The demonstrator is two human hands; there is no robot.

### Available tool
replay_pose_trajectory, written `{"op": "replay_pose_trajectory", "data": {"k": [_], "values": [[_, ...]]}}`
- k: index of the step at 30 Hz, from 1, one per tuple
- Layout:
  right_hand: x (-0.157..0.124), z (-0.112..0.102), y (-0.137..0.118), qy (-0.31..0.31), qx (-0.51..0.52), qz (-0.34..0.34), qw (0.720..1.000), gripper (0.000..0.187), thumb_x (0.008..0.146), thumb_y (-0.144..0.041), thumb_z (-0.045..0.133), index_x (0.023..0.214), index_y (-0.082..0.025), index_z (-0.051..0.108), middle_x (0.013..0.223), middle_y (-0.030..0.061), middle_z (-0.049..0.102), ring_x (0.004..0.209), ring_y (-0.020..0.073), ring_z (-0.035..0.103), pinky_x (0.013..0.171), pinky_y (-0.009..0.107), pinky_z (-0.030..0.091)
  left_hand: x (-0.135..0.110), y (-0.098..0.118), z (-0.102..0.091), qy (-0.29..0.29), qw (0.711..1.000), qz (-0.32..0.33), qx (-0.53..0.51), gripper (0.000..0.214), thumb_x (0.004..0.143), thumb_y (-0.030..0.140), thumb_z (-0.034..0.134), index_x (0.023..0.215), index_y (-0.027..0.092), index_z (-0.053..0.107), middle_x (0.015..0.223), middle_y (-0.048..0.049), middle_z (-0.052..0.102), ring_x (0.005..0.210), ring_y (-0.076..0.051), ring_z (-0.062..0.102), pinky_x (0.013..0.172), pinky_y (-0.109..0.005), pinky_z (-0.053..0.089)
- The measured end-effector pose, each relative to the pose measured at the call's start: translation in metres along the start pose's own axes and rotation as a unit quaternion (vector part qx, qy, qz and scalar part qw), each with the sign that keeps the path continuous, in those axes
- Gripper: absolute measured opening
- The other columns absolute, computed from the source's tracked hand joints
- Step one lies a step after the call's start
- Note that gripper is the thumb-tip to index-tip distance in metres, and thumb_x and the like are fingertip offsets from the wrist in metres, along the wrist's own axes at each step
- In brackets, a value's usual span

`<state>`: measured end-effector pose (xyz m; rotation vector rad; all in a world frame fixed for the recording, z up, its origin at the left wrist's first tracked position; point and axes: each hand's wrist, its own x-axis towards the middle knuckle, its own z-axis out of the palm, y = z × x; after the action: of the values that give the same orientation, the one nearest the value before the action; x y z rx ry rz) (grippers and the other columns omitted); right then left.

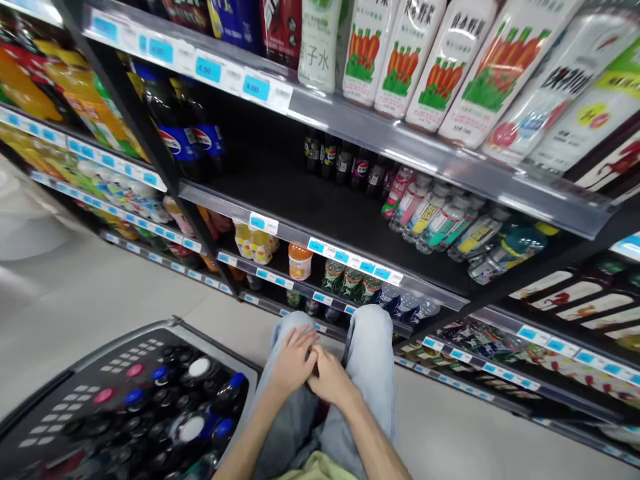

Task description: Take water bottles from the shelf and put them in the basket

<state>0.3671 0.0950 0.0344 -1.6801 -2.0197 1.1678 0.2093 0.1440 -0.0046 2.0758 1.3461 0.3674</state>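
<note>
My left hand (294,360) rests over my left knee, fingers stretched out towards the shelves. Against it lies my right hand (329,377), its fingers curled in at the left hand's thumb side; whether anything is between them is hidden. Both hands are above my lap, between the knees of my jeans (370,353). To the left stands a dark grey shopping basket (175,325) filled with dark bottles with blue, red and white caps (199,367). Ahead is a shelf (300,193) with small dark bottles (345,160) and clear soda bottles (430,217) at its right.
Above, a shelf edge (320,110) juts out under carrot-printed juice bottles (407,60). Two large cola bottles (173,137) stand at the back left. Lower shelves hold an orange-lidded tub (299,261) and green bottles (350,280). Pale floor (445,427) lies to my right.
</note>
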Motion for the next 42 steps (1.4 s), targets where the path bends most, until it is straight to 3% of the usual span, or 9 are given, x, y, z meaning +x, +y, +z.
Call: {"op": "replay_pose_trajectory", "data": {"k": [3, 5, 10, 16, 22, 28, 33, 38, 42], "values": [[-0.008, -0.006, 0.002, -0.033, -0.058, 0.075, 0.995, 0.045, 0.098, -0.021, 0.071, 0.142, -0.025, 0.068, 0.143, 0.0163, 0.078, 0.134, 0.0402, 0.076, 0.117, 0.054, 0.060, 0.023, -0.004, -0.001, 0.026, 0.995, -0.022, 0.095, 0.052, 0.093, 0.020, 0.064, 0.141, 0.020, 0.085, 0.169, -0.0123, 0.065, 0.170, -0.038, 0.046, 0.146, -0.062, 0.027], [-0.015, -0.009, 0.000, -0.031, -0.037, 0.055, 0.997, 0.039, 0.100, -0.027, 0.072, 0.139, -0.027, 0.070, 0.145, 0.0141, 0.076, 0.136, 0.0390, 0.075, 0.121, 0.053, 0.059, 0.032, -0.003, -0.005, 0.031, 0.987, -0.069, 0.142, 0.054, 0.097, 0.021, 0.065, 0.149, 0.019, 0.081, 0.178, -0.0134, 0.055, 0.172, -0.041, 0.042, 0.143, -0.065, 0.033], [-0.027, -0.038, 0.000, 0.167, 0.106, 0.027, 0.980, 0.034, 0.095, -0.023, 0.071, 0.128, -0.029, 0.071, 0.130, 0.0093, 0.079, 0.125, 0.0323, 0.078, 0.112, 0.047, 0.064, 0.042, 0.006, -0.007, 0.038, 0.965, -0.140, 0.217, 0.058, 0.109, 0.031, 0.057, 0.163, 0.014, 0.069, 0.185, -0.0226, 0.041, 0.170, -0.053, 0.037, 0.123, -0.076, 0.048], [-0.032, -0.141, 0.019, 0.451, 0.178, 0.019, 0.874, 0.037, 0.100, -0.053, 0.061, 0.124, -0.025, 0.058, 0.127, 0.0197, 0.077, 0.114, 0.0324, 0.079, 0.104, 0.052, 0.067, 0.053, 0.000, -0.009, 0.051, 0.964, -0.166, 0.200, 0.055, 0.108, 0.033, 0.054, 0.156, 0.019, 0.075, 0.177, -0.0251, 0.051, 0.157, -0.053, 0.046, 0.106, -0.071, 0.057], [-0.021, -0.242, 0.024, 0.584, 0.113, -0.010, 0.804, 0.057, 0.096, -0.060, 0.065, 0.136, -0.023, 0.047, 0.135, 0.0239, 0.073, 0.116, 0.0297, 0.078, 0.100, 0.048, 0.068, 0.065, -0.007, -0.015, 0.045, 0.960, -0.196, 0.196, 0.059, 0.109, 0.038, 0.045, 0.154, 0.014, 0.075, 0.156, -0.0290, 0.061, 0.137, -0.049, 0.058, 0.090, -0.059, 0.061], [0.006, -0.322, 0.011, 0.602, -0.028, 0.035, 0.797, 0.077, 0.093, -0.051, 0.069, 0.156, -0.017, 0.040, 0.150, 0.0261, 0.067, 0.125, 0.0326, 0.075, 0.096, 0.046, 0.069, 0.064, -0.009, -0.013, 0.064, 0.954, -0.179, 0.234, 0.056, 0.112, 0.032, 0.040, 0.146, 0.013, 0.080, 0.143, -0.0296, 0.067, 0.131, -0.049, 0.062, 0.086, -0.058, 0.063], [0.032, -0.369, 0.006, 0.602, -0.088, 0.116, 0.785, 0.096, 0.092, -0.050, 0.074, 0.169, -0.009, 0.033, 0.159, 0.0312, 0.061, 0.132, 0.0406, 0.073, 0.113, 0.055, 0.062, 0.065, -0.005, -0.017, 0.060, 0.954, -0.177, 0.236, 0.052, 0.115, 0.030, 0.041, 0.139, 0.011, 0.083, 0.140, -0.0291, 0.069, 0.130, -0.048, 0.065, 0.083, -0.053, 0.065], [0.056, -0.384, 0.023, 0.601, -0.089, 0.178, 0.774, 0.100, 0.088, -0.047, 0.076, 0.168, -0.004, 0.036, 0.163, 0.0354, 0.057, 0.151, 0.0493, 0.061, 0.124, 0.062, 0.053, 0.068, -0.001, -0.014, 0.050, 0.955, -0.173, 0.234, 0.050, 0.114, 0.029, 0.042, 0.140, 0.014, 0.083, 0.146, -0.0291, 0.068, 0.135, -0.048, 0.064, 0.084, -0.053, 0.064], [0.063, -0.384, 0.040, 0.614, -0.088, 0.181, 0.764, 0.095, 0.082, -0.047, 0.080, 0.161, -0.008, 0.046, 0.159, 0.0332, 0.060, 0.145, 0.0470, 0.065, 0.121, 0.057, 0.055, 0.071, -0.002, -0.016, 0.030, 0.954, -0.183, 0.235, 0.052, 0.115, 0.031, 0.041, 0.142, 0.013, 0.081, 0.147, -0.0291, 0.068, 0.137, -0.047, 0.063, 0.086, -0.051, 0.063]]}}
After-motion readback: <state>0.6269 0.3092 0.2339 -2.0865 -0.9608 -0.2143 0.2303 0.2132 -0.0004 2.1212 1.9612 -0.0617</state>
